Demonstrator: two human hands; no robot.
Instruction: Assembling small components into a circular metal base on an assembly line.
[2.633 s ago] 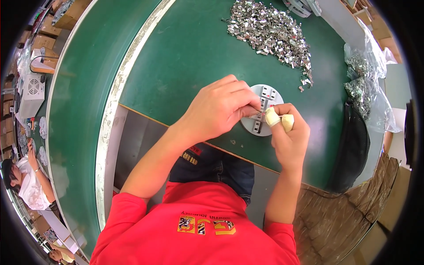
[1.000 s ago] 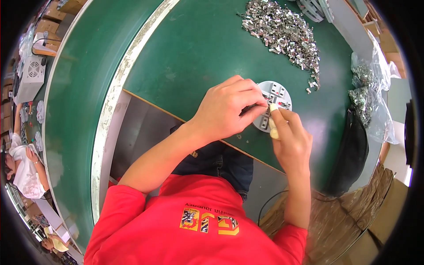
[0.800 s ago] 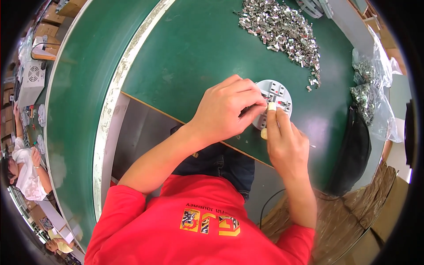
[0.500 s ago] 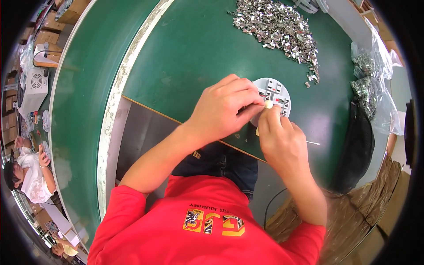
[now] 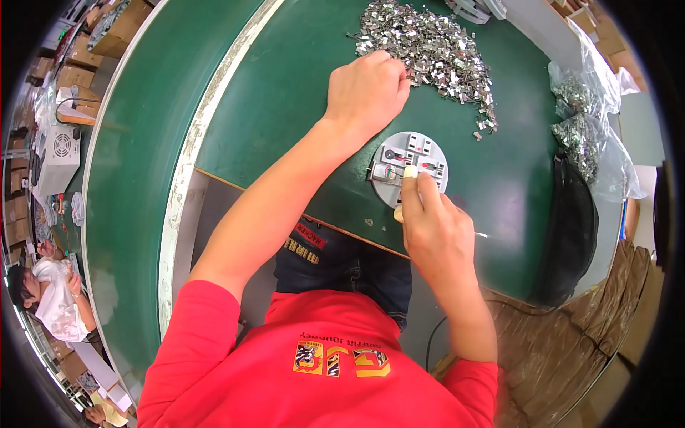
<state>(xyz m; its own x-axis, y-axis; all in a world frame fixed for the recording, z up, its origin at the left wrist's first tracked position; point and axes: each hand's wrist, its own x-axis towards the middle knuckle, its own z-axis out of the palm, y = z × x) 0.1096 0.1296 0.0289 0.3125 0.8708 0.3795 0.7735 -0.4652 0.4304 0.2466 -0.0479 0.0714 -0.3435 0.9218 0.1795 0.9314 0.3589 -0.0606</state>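
My left hand (image 5: 369, 89) reaches to the near left edge of a heap of small shiny metal pieces (image 5: 435, 53). Its fingers are curled together, and what lies in them, if anything, is hidden. My right hand (image 5: 439, 225) is closed at the near right edge of a round light-grey plastic disc (image 5: 389, 191). A thin tool with a pale yellow end (image 5: 398, 214) runs through the right hand, its slim light shaft showing on the other side. A cream-coloured cover (image 5: 410, 172) sits at a fingertip over the disc. Raised slotted blocks, dark metal bits and red spots show on the disc.
Clear plastic bags of metal pieces (image 5: 576, 146) stand along the right side, beside a black pouch (image 5: 564, 228). Grey parts (image 5: 474, 8) lie beyond the heap. A pale rail (image 5: 187, 171) borders the green table on the left; a co-worker (image 5: 61, 299) sits past it.
My left hand has left the disc and moved up and away to the metal heap. My right hand stays by the disc, which is now less covered. The whole view has shifted slightly.
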